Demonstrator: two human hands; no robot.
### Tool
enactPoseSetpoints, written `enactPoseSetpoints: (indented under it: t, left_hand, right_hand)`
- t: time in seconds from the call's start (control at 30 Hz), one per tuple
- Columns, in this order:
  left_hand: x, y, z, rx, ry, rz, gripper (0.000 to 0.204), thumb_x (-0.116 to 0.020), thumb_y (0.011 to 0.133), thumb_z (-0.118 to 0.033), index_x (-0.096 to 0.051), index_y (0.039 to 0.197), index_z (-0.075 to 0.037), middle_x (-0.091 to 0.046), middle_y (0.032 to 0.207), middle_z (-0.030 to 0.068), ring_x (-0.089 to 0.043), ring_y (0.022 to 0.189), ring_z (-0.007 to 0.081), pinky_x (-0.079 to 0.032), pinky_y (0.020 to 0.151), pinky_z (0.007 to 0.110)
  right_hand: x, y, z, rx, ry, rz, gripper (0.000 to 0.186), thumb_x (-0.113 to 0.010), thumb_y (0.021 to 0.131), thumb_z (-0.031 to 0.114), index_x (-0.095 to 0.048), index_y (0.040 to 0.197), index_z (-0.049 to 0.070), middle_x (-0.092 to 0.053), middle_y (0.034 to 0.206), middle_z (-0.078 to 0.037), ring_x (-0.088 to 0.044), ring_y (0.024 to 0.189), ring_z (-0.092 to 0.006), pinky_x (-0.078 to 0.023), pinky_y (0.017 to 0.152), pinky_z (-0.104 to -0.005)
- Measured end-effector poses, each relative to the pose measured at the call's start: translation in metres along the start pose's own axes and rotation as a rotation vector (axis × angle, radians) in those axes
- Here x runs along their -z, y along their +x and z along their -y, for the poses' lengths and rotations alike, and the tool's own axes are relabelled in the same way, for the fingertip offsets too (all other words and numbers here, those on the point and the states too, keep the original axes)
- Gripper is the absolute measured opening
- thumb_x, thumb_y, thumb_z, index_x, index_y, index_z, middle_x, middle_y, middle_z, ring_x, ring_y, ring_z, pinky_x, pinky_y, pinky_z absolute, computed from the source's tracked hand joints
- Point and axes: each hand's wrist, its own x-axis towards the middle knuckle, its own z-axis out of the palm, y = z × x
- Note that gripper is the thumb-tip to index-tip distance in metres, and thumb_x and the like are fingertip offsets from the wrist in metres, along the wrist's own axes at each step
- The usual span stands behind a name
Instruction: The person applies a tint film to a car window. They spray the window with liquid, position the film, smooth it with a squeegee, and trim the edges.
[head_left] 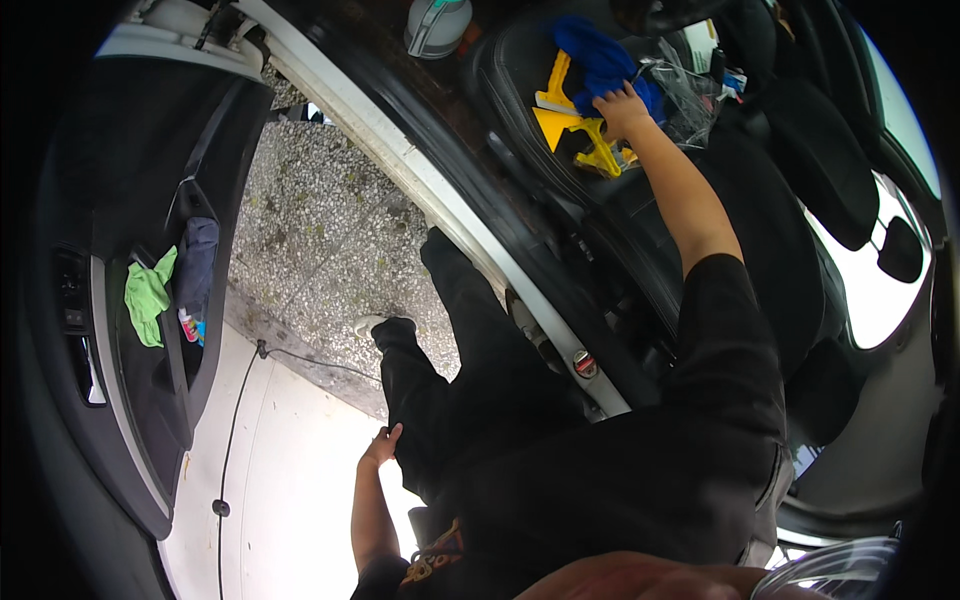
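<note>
My right hand (pixel 622 110) reaches onto the black car seat (pixel 510 85), its fingers curled over a bunched blue cloth (pixel 590 50). Just beside that hand lie yellow hand tools: a squeegee-like one with a flat wide blade (pixel 553 125) and a yellow tool with a curved handle (pixel 600 155). Crumpled clear plastic (pixel 685 100) sits on the cloth's far right side. Down at the lower left, my left hand (pixel 380 445) rests against my dark trouser leg (pixel 410 390), with nothing visible in it. Its fingers are partly hidden by the leg.
The open car door (pixel 150 90) stands at left, with a green cloth (pixel 150 295), a grey cloth (pixel 195 265) and small bottles (pixel 190 325) in its pocket. A white door sill (pixel 400 150) runs diagonally beside pebbled ground (pixel 320 210). A grey rounded container (pixel 438 28) stands in the footwell.
</note>
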Motion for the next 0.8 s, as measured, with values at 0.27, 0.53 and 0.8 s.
enactPoseSetpoints:
  t: [0.27, 0.53, 0.8]
  left_hand:
    - [0.015, -0.043, -0.046, 0.047, 0.363, -0.132, 0.085, -0.031, 0.085, -0.068, -0.045, 0.129, 0.002, -0.049, 0.128, 0.0242, -0.042, 0.124, 0.0355, -0.032, 0.104, 0.039]
    - [0.017, -0.037, -0.026, 0.039, 0.288, -0.246, 0.079, -0.034, 0.084, -0.068, -0.052, 0.12, 0.001, -0.058, 0.114, 0.0246, -0.052, 0.112, 0.0387, -0.04, 0.096, 0.041]
    - [0.016, -0.065, -0.004, -0.104, 0.179, -0.452, 0.077, -0.037, 0.083, -0.068, -0.053, 0.121, -0.004, -0.059, 0.111, 0.0258, -0.054, 0.11, 0.0391, -0.042, 0.093, 0.042]
  right_hand:
    - [-0.094, -0.003, 0.026, -0.503, 0.68, 0.272, 0.053, -0.058, 0.08, 0.04, -0.052, 0.122, 0.01, -0.058, 0.118, -0.018, -0.057, 0.106, -0.0326, -0.046, 0.087, -0.0416]
    - [-0.085, -0.03, 0.069, -0.74, 0.763, 0.282, 0.052, -0.059, 0.079, 0.045, -0.058, 0.112, 0.005, -0.062, 0.109, -0.018, -0.059, 0.104, -0.0327, -0.046, 0.085, -0.0423]
    - [-0.088, -0.133, 0.038, -0.699, 1.969, -0.006, 0.042, -0.04, 0.095, 0.03, -0.053, 0.123, 0.002, -0.06, 0.117, -0.011, -0.058, 0.103, -0.0209, -0.044, 0.088, -0.0307]
